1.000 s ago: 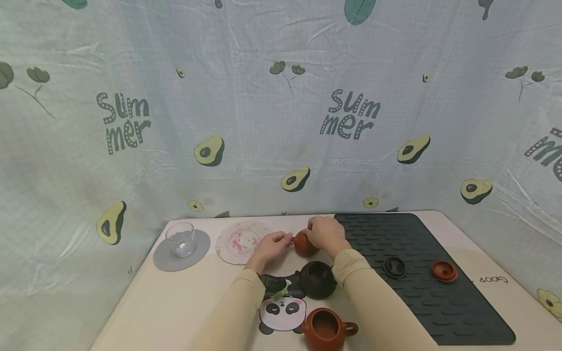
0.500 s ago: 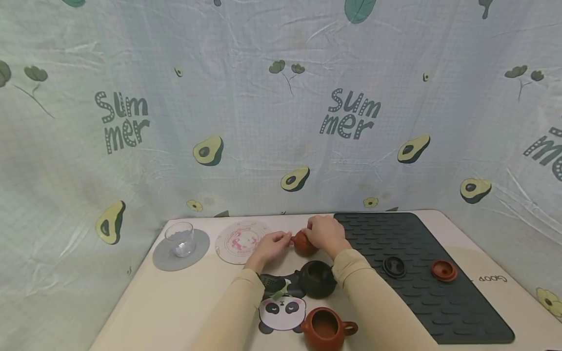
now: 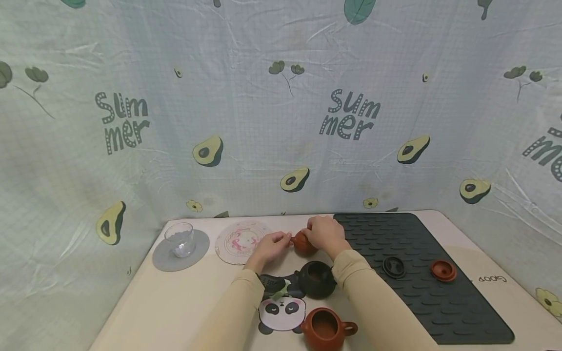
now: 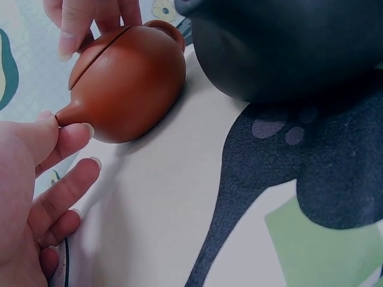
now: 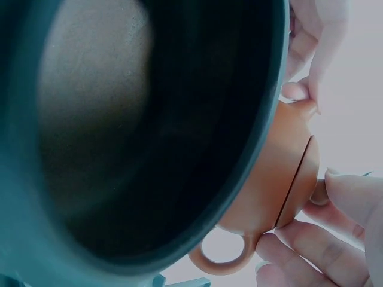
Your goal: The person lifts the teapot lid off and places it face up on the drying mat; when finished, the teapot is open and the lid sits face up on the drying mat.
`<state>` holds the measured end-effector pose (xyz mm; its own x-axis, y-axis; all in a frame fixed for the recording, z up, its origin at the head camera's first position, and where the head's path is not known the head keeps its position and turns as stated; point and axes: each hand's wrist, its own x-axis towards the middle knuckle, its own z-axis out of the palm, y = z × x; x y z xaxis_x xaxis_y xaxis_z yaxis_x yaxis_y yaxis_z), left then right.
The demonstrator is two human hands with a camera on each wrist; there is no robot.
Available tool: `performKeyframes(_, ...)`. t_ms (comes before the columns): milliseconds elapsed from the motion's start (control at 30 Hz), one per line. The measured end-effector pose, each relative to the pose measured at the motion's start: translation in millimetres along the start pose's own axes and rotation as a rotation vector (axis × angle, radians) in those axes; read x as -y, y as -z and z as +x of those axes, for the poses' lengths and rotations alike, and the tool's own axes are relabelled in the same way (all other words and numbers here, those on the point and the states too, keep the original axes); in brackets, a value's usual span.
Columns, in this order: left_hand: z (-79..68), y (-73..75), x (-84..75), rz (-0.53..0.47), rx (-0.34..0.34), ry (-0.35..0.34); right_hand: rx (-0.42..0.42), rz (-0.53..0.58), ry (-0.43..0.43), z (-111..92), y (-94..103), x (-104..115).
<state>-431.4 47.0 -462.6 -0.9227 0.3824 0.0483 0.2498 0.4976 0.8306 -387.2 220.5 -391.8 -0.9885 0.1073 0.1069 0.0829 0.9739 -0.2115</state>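
A small reddish-brown clay teapot [image 3: 304, 245] stands near the back of the table with its lid [image 5: 304, 179] on; a thin dark seam shows between the two. My left hand [image 3: 273, 248] pinches the spout [image 4: 70, 113] between thumb and index finger, its other fingers loosely bent. From the right, my right hand [image 3: 326, 233] pinches the lid's knob [image 5: 320, 192], with other fingers against the lid's edge near the handle [image 5: 222, 263]. Just in front stands a lidless black teapot [image 3: 316, 282], and nearer still a larger lidless reddish-brown teapot [image 3: 325, 331].
On the dark ridged mat [image 3: 421, 302] at right lie a black lid [image 3: 394, 267] and a reddish-brown lid [image 3: 443, 270]. A glass cup [image 3: 181, 241] stands on a grey round mat [image 3: 164, 261] at back left. Beside it lies a pink-patterned round mat [image 3: 228, 246].
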Motion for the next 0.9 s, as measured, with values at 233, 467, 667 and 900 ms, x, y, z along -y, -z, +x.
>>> performKeyframes(233, -1.4, 0.5, -1.6, -0.014, 0.008, 0.012, -0.006, 0.01, -0.001, 0.1, -0.2, -1.0)
performKeyframes(467, -0.2, 0.1, -0.1, -0.017, 0.011, 0.022, -0.011, 0.015, 0.009, -2.4, 0.3, -1.7)
performKeyframes(667, -0.1, -0.8, 1.2, -0.01, 0.007, 0.019, -0.012, 0.019, 0.02, -3.7, 1.0, -1.3)
performKeyframes(900, 0.2, -1.5, 1.1, -0.006, 0.008, 0.031, -0.007, 0.022, 0.015, -2.3, 0.6, -2.0)
